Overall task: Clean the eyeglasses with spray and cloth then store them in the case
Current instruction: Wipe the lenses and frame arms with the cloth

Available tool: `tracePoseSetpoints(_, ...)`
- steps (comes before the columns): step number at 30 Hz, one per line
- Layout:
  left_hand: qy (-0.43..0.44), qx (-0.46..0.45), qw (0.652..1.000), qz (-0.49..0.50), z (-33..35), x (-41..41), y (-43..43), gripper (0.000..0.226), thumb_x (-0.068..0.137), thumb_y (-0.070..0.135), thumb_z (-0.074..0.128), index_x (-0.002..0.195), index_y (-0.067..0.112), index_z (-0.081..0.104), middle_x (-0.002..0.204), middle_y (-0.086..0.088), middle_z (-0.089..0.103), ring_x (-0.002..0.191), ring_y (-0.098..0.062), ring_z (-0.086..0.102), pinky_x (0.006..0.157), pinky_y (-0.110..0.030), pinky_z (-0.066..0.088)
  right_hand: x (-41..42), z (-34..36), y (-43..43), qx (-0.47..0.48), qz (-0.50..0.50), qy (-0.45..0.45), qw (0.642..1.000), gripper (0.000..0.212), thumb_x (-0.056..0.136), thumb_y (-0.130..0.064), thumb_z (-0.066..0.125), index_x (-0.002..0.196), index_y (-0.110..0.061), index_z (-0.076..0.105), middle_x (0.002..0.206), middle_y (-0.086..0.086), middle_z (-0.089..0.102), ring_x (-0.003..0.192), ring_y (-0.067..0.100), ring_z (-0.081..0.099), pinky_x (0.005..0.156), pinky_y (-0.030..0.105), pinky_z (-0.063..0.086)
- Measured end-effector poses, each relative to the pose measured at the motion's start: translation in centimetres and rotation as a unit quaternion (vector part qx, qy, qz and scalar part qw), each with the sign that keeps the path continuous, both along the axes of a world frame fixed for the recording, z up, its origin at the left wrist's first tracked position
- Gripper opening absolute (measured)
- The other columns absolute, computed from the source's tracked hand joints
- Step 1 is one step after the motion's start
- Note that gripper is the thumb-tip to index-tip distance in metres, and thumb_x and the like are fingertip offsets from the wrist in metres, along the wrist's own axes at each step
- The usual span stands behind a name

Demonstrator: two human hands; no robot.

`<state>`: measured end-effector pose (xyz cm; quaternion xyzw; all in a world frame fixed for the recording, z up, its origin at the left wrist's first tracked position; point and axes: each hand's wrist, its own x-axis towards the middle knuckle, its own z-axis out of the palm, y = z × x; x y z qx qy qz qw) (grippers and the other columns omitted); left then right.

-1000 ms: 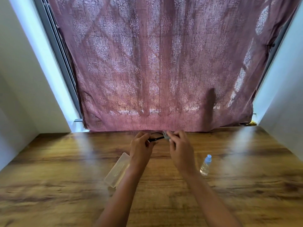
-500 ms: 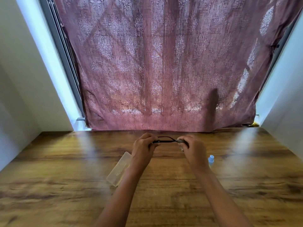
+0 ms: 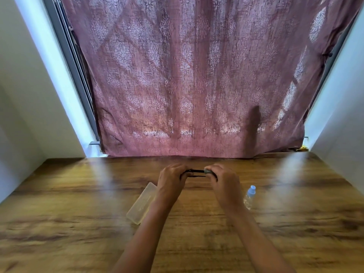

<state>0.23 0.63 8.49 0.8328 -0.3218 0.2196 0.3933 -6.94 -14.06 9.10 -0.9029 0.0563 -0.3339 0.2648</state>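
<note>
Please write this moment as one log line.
stage: wiping | left hand: holds eyeglasses | right hand: on eyeglasses, cloth | case, spray bottle: on table

My left hand [image 3: 171,179] and right hand [image 3: 223,181] hold thin black glasses [image 3: 195,173] between them, above the brown wooden table [image 3: 78,203], with a bit of grey cloth [image 3: 208,171] under my right fingers.

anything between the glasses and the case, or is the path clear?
Nothing loose lies between them. The eyeglasses are held by both the left hand and the right hand, and the case lies just beside the left wrist. Its lid looks closed, so it likely needs opening first.
</note>
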Motion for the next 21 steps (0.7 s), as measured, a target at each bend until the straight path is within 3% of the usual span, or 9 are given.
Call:
tracePoseSetpoints(4, -0.011, -0.021, 1.0, 0.003, 0.0, 0.2, 0.4, 0.027, 0.076, 0.029, 0.055, 0.082, 0.01, 0.073, 0.072, -0.003, 0.072, 0.063, -0.013, 0.063, 0.056, -0.03, 0.051, -0.7, 0.2, -2.5, 0.037, -0.055, 0.009, 0.998, 0.013, 0.076, -0.002, 0.069, 0.089, -0.005, 0.072, 0.082, 0.007, 0.07, 0.075, 0.018, 0.06, 0.068, 0.021, 0.036)
tracePoseSetpoints(7, -0.017, -0.031, 0.999, 0.01, -0.1, 0.0, 0.0, 0.021, 0.075, 0.02, 0.058, 0.084, 0.01, 0.074, 0.073, -0.004, 0.073, 0.064, -0.013, 0.064, 0.06, -0.027, 0.049, -0.5, 0.4, -2.2, 0.025, -0.073, -0.001, 0.997, 0.013, 0.074, -0.001, 0.071, 0.086, -0.004, 0.072, 0.078, 0.008, 0.07, 0.072, 0.023, 0.062, 0.064, 0.02, 0.036)
tracePoseSetpoints(10, -0.014, -0.015, 1.0, 0.017, 0.1, -0.3, -0.6, 0.019, 0.074, 0.018, 0.061, 0.084, 0.011, 0.074, 0.074, -0.005, 0.073, 0.062, -0.02, 0.067, 0.056, -0.026, 0.05, 0.0, 0.6, 0.1, -0.004, -0.024, -0.021, 0.999, 0.016, 0.073, 0.001, 0.071, 0.088, -0.005, 0.072, 0.082, 0.006, 0.071, 0.074, 0.019, 0.064, 0.069, 0.016, 0.041)
tracePoseSetpoints(15, -0.018, -0.013, 1.0, 0.004, 0.2, -0.4, -0.8, 0.027, 0.076, 0.031, 0.053, 0.084, 0.014, 0.074, 0.073, -0.002, 0.073, 0.061, -0.018, 0.065, 0.054, -0.024, 0.048, 0.3, 0.3, 0.7, -0.021, 0.018, -0.013, 1.0, 0.021, 0.074, -0.001, 0.071, 0.094, -0.007, 0.071, 0.088, 0.005, 0.071, 0.083, 0.018, 0.063, 0.076, 0.018, 0.043)
tracePoseSetpoints(21, -0.022, -0.047, 0.999, 0.011, 0.0, 0.0, -0.2, 0.027, 0.076, 0.031, 0.056, 0.08, 0.011, 0.074, 0.068, -0.003, 0.071, 0.058, -0.012, 0.06, 0.054, -0.025, 0.045, -0.6, 0.4, -2.7, 0.023, -0.07, -0.014, 0.997, 0.013, 0.072, 0.002, 0.072, 0.084, -0.003, 0.072, 0.074, 0.008, 0.071, 0.068, 0.021, 0.06, 0.068, 0.021, 0.035)
